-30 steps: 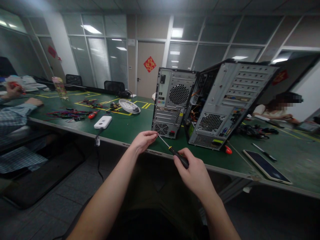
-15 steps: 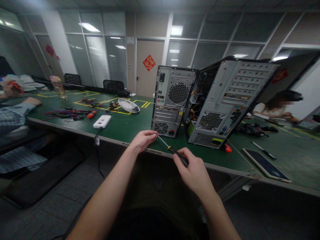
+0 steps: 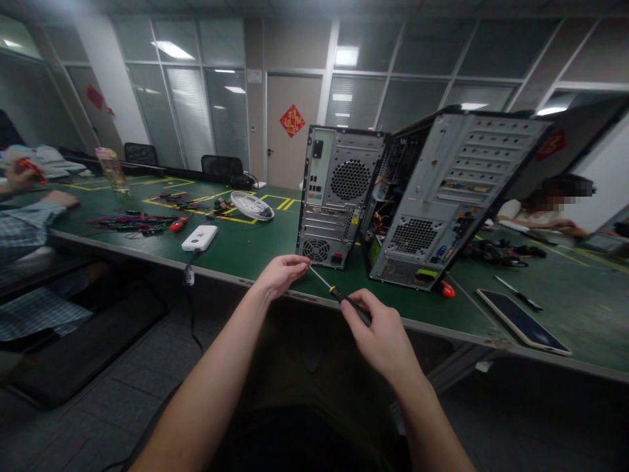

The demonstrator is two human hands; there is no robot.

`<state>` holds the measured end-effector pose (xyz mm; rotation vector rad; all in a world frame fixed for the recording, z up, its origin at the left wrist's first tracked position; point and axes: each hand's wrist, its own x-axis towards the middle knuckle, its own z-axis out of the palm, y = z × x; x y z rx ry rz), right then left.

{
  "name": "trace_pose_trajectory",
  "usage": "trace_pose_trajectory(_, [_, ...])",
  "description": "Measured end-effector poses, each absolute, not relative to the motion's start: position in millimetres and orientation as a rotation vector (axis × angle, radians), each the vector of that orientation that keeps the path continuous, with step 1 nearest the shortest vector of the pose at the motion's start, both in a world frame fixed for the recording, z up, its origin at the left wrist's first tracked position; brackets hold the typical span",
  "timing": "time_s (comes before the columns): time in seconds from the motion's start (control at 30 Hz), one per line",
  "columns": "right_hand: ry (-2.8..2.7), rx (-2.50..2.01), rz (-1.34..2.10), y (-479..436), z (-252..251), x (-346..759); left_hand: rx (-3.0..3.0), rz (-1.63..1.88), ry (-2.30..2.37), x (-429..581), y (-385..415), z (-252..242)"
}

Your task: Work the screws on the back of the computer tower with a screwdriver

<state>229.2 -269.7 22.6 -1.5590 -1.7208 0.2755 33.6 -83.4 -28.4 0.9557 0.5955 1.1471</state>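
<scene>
My right hand point(image 3: 376, 328) is closed around the black handle of a screwdriver point(image 3: 336, 292), which has a yellow ring and a thin metal shaft pointing up and left. At the shaft's tip, my left hand point(image 3: 282, 275) pinches with thumb and fingertips; whatever lies between them is too small to make out. Just beyond the fingers stands a computer case point(image 3: 339, 196), its rear panel with fan grille and ports facing me. A second, larger computer case point(image 3: 432, 203) leans to its right, with its open side showing cables.
On the green table point(image 3: 240, 255) lie a white power bank point(image 3: 200, 238), bundled wires point(image 3: 135, 223), a white basket point(image 3: 250, 206), a phone point(image 3: 521, 320), a pen point(image 3: 518, 293) and black cables point(image 3: 501, 252). A bottle point(image 3: 112, 170) stands far left. People sit at both sides.
The view has shifted very slightly. Both hands and the screwdriver hold nearly the same position.
</scene>
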Motion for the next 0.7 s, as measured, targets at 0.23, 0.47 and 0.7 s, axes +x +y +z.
trace_pose_trajectory(0.23, [-1.653,-1.56,0.351,-264,19,231,0.985,1.138,0.576,32,-85,-29])
trace_pose_trajectory(0.47, [-1.563,-1.566,0.481,-261,13,229,0.958,1.151,0.553,32,-86,-27])
trace_pose_trajectory(0.7, [-1.588,-1.569,0.423,-263,13,224,0.933,1.157,0.534,32,-87,-28])
